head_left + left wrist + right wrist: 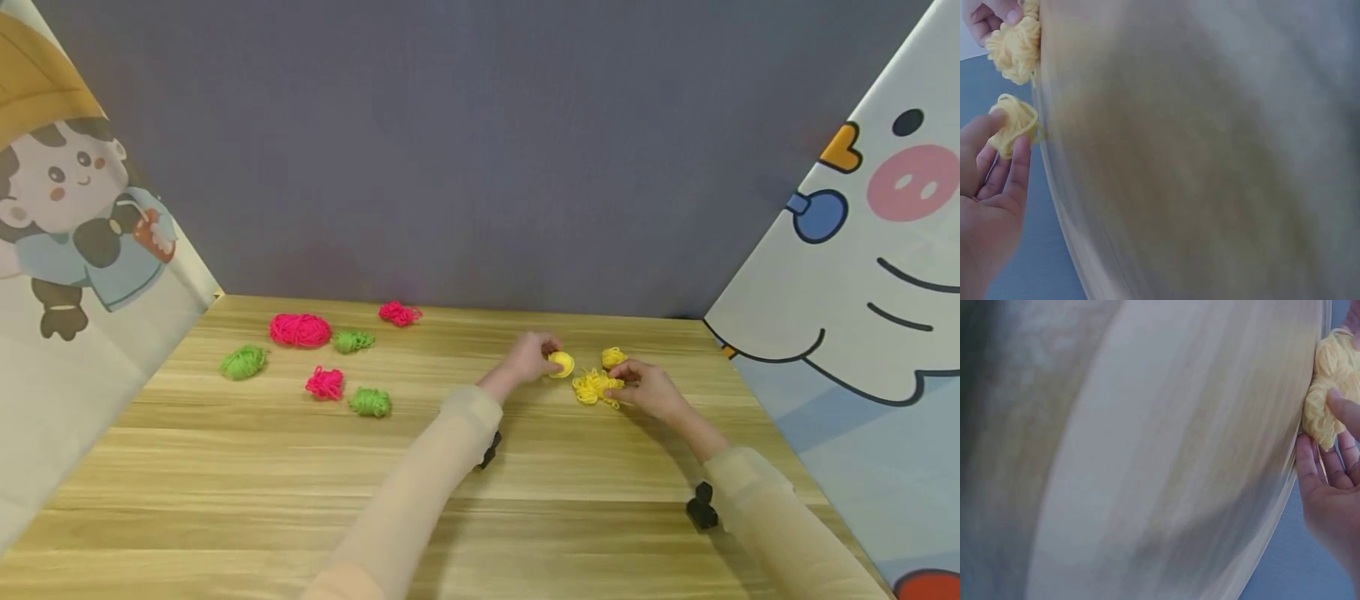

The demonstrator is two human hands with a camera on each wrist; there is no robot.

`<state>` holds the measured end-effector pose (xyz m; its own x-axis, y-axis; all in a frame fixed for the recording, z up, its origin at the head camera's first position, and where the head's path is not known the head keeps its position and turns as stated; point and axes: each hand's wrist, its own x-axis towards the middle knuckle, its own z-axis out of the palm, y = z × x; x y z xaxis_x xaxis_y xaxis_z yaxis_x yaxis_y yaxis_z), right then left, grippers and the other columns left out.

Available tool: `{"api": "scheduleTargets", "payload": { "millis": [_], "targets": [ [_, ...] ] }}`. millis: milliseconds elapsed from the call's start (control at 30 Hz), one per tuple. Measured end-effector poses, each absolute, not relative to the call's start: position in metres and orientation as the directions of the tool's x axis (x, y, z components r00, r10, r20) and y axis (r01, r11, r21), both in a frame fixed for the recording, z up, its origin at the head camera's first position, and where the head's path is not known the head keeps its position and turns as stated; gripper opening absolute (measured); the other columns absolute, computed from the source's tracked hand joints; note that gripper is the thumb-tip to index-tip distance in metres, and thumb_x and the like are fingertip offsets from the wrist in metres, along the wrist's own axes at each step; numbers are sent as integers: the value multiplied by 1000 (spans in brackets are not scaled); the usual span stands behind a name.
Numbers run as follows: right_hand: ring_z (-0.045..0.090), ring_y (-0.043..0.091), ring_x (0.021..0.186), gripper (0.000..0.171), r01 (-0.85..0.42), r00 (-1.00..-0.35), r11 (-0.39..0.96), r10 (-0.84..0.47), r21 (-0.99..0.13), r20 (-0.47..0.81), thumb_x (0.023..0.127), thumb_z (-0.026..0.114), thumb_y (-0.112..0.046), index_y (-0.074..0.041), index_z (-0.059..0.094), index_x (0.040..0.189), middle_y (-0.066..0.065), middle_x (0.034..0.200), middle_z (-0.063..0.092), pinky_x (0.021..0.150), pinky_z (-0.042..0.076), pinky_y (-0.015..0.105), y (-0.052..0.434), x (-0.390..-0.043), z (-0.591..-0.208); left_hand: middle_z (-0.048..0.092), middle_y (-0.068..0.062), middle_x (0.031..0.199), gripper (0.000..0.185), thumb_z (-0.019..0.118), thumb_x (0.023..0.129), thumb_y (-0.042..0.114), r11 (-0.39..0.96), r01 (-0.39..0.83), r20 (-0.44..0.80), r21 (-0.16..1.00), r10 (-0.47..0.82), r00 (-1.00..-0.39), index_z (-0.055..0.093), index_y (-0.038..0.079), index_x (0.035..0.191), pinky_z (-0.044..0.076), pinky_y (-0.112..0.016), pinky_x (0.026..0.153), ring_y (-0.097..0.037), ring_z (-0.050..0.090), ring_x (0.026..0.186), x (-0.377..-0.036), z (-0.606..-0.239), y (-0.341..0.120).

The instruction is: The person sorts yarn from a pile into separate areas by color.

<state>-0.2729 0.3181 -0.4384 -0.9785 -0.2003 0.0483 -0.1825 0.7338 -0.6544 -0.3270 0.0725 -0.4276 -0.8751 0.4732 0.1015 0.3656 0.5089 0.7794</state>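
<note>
1. Head view, far left of the wooden table (300,467): a green yarn bundle (243,362), a large pink yarn ball (300,330), a small pink bundle (325,382), two more green bundles (353,340) (371,402) and a further pink bundle (400,313) are lying well apart from both hands.
2. The left hand (529,358) is being held with fingers curled, and a small yellow yarn coil (560,364) is being pinched between thumb and fingertips; in the left wrist view the coil (1015,122) is being gripped by the thumb and one finger (1019,169).
3. A loose yellow yarn tangle (594,387) is being held on the table by the right hand (649,388), its fingers bent round the tangle's right edge; in the right wrist view the tangle (1329,394) is being pressed by a fingertip (1342,407).
4. Another small yellow bundle (613,357) is lying just beyond the right hand.
5. Both wrist views are being largely blocked by blurred, pale sleeve fabric, so most of each hand is cut off.
6. No readable writing is being shown; only cartoon prints are appearing on the side panels (75,208).
</note>
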Motion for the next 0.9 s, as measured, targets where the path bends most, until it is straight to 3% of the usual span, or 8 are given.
{"api": "scheduleTargets", "payload": {
  "millis": [333,600,900],
  "targets": [
    [60,36,106,32,-190,-977,736,-209,-649,49,81,75,-19,-2,62,105,19,111,63,81,54,41,317,-272,-437,66,-7,96,22,74,80,7,527,282,34,802,430,-902,68,2,100,50,-17,73,-14,60,86,-325,-434,74],
    [59,37,107,30,-200,-975,730,-217,-653,56,81,75,-18,-2,61,103,20,112,63,83,53,44,317,-272,-437,66,-12,90,23,73,78,-2,343,56,-62,938,326,-943,67,-4,100,56,-22,62,-16,63,70,-317,-438,80],
    [60,36,105,29,-201,-975,734,-213,-649,61,81,75,-17,-2,62,102,18,108,64,82,54,42,317,-272,-438,67,-12,97,30,72,78,-1,281,9,-82,960,312,-946,66,-2,108,53,-20,68,-15,62,81,-314,-440,86]
  ]
}}
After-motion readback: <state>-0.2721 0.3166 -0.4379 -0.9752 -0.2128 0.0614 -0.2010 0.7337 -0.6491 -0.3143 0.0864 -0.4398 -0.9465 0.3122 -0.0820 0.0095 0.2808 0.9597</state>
